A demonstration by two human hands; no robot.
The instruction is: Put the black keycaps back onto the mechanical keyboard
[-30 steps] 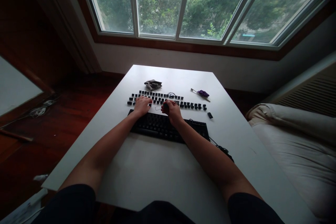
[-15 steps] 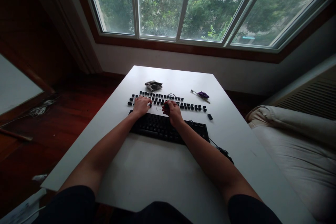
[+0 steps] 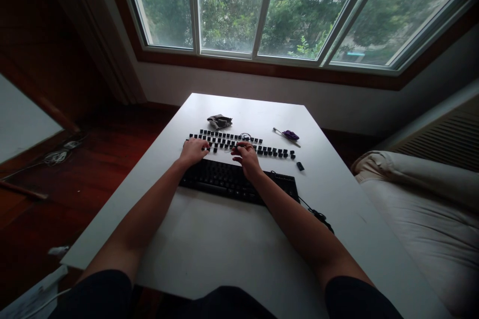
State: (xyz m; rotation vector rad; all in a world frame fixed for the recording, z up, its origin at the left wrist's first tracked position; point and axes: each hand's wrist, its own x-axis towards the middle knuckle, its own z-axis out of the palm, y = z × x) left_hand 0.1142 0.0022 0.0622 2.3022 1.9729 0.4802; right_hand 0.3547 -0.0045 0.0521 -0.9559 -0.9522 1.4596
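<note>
A black keyboard (image 3: pixel 213 175) lies across the white table, its cable at the right end. Beyond it, black keycaps (image 3: pixel 275 152) are laid out in rows. My left hand (image 3: pixel 193 151) is low over the left end of the nearer rows, thumb and fingertips closed about a small black keycap (image 3: pixel 205 148). Over the keyboard's back edge, my right hand (image 3: pixel 246 157) grips a small dark tool with thin wire loops that looks like a keycap puller (image 3: pixel 237 148). The fingers partly hide it.
A crumpled grey cloth (image 3: pixel 219 121) lies behind the keycaps. To the right are a brush (image 3: pixel 276 130), a purple item (image 3: pixel 291 134) and one larger black keycap (image 3: pixel 300 166). A coiled black cable (image 3: pixel 318 216) rests right of the keyboard. A cushioned seat (image 3: pixel 407 209) stands beyond the table.
My left hand has shifted left and slightly toward me along the keycap rows. The keyboard's left end has swung a little left and nearer. My right hand stays almost in place.
</note>
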